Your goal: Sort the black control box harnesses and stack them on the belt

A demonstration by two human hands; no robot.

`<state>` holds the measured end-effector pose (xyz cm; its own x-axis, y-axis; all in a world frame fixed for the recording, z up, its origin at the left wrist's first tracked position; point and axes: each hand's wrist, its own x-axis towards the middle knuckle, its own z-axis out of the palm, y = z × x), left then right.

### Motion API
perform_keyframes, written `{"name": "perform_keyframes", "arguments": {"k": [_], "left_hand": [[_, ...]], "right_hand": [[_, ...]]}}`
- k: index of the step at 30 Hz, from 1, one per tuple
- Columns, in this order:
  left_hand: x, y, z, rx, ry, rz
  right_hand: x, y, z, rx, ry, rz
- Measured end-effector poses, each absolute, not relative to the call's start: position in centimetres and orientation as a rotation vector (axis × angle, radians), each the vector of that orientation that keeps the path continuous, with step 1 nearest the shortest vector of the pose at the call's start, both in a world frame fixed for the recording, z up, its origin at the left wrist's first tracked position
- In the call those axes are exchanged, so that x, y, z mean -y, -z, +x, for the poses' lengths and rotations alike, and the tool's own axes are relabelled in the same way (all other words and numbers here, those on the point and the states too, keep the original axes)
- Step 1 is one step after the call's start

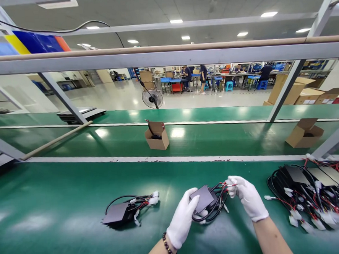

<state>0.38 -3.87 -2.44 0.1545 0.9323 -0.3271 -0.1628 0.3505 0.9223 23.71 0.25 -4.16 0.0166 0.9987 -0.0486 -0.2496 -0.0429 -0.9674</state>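
My left hand (183,216), in a white glove, grips a flat grey controller unit (202,199) by its left side, thumb on the top face. Black cables loop from this unit over the green bench. My right hand (244,194), gloved too, pinches the thin red and dark wires (224,185) at the unit's upper right; the exact wire ends between its fingertips are too small to tell. A second controller unit (117,213) lies to the left, its white plugs (154,197) pointing right. To the right is a pile of similar units (301,178) with tangled wires and white connectors.
An open cardboard box (158,142) with a dark item inside stands on the conveyor belt (115,140) beyond the bench (61,187). Another open box (302,138) is at the right. Metal frame posts (286,91) and a crossbar (165,58) rise ahead. A scale (81,113) sits back left.
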Motion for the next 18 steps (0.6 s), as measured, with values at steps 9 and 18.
{"name": "perform_keyframes", "arguments": {"k": [9,18], "left_hand": [[1.1,4.6,1.3,-1.571,-0.673,1.543],[0.6,4.7,0.7,-1.585,-0.576,2.049]], "right_hand": [[-1.5,6.5,24.9,0.954,-1.155,-1.257],[1.6,3.3,25.6,0.71,-0.335,-1.311]]}}
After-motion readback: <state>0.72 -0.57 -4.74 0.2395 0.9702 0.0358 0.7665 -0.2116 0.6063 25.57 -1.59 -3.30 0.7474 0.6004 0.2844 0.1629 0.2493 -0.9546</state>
